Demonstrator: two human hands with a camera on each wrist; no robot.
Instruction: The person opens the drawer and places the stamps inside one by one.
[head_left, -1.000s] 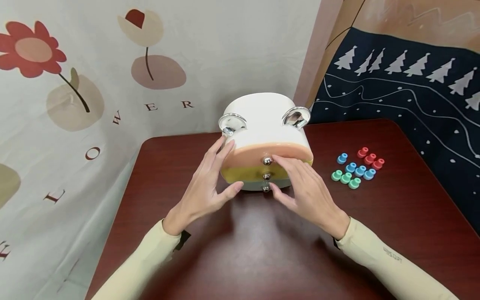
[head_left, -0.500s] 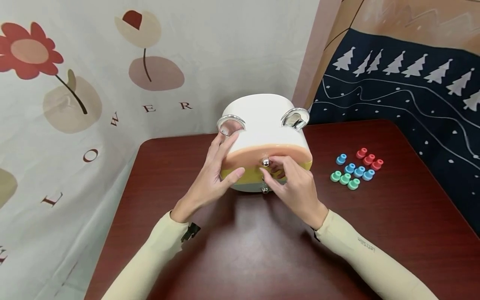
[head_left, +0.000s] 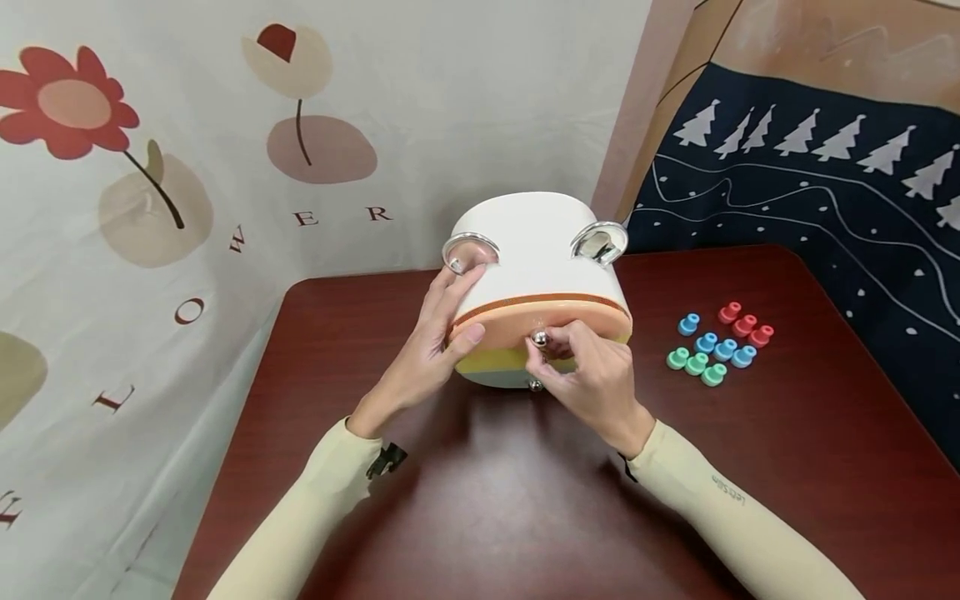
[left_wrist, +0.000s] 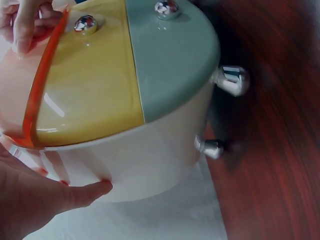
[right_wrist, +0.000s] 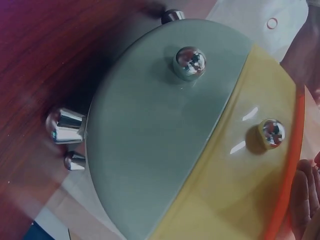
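A white rounded drawer cabinet [head_left: 532, 242] with silver ear-like rings on top stands on the table. My right hand [head_left: 596, 383] pinches the silver knob [head_left: 539, 337] of the peach top drawer [head_left: 495, 325], which sits slightly pulled out with an orange strip showing along its edge. Below it are a yellow drawer [left_wrist: 90, 75] and a grey-green drawer [left_wrist: 172, 60], both closed, each with a round silver knob. My left hand [head_left: 420, 358] rests against the cabinet's left side, fingers stretched along it below the left ring [head_left: 471, 252].
To the right of the cabinet, several small pegs lie grouped on the dark red table [head_left: 480, 500]: red pegs [head_left: 745, 325], blue pegs [head_left: 724, 350] and green pegs [head_left: 696, 363]. Printed cloth [head_left: 375, 83] hangs behind the table. Silver feet [left_wrist: 233, 80] stick out beneath the cabinet.
My right hand has gone from relaxed fingers near the knobs to pinching the top knob. The top drawer has come out a little. My left hand has settled closer against the cabinet's side.
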